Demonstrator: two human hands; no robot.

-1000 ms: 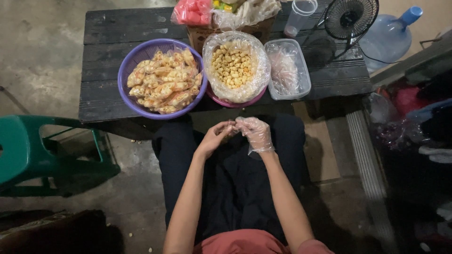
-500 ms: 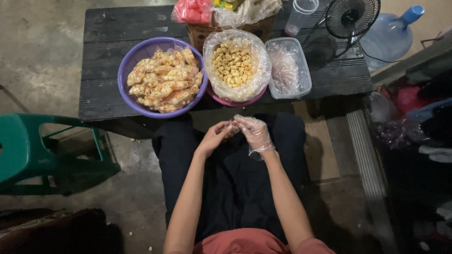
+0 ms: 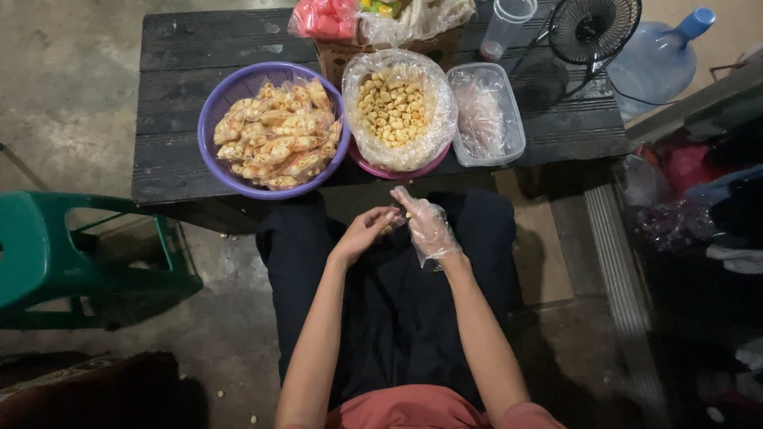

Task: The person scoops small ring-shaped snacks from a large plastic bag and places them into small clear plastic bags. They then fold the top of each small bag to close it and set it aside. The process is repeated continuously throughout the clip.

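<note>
My left hand (image 3: 367, 230) and my right hand (image 3: 425, 224), which wears a clear plastic glove, meet over my lap just below the dark wooden table (image 3: 183, 163). Together they pinch a small clear packet with yellow snack pieces (image 3: 397, 216). On the table ahead stands a purple bowl (image 3: 238, 87) piled with filled small packets. Beside it, a pink bowl (image 3: 389, 171) lined with a clear bag holds loose yellow snack pieces (image 3: 391, 107). A clear plastic tub (image 3: 509, 119) with empty small bags sits to the right.
A cardboard box (image 3: 342, 54) with bagged goods stands at the table's back, beside a clear cup (image 3: 505, 28) and a small black fan (image 3: 592, 30). A blue water jug (image 3: 656, 59) is at far right, a green plastic stool (image 3: 56, 254) at left.
My hands have stayed together over my lap, with only slight finger movement on the small packet.
</note>
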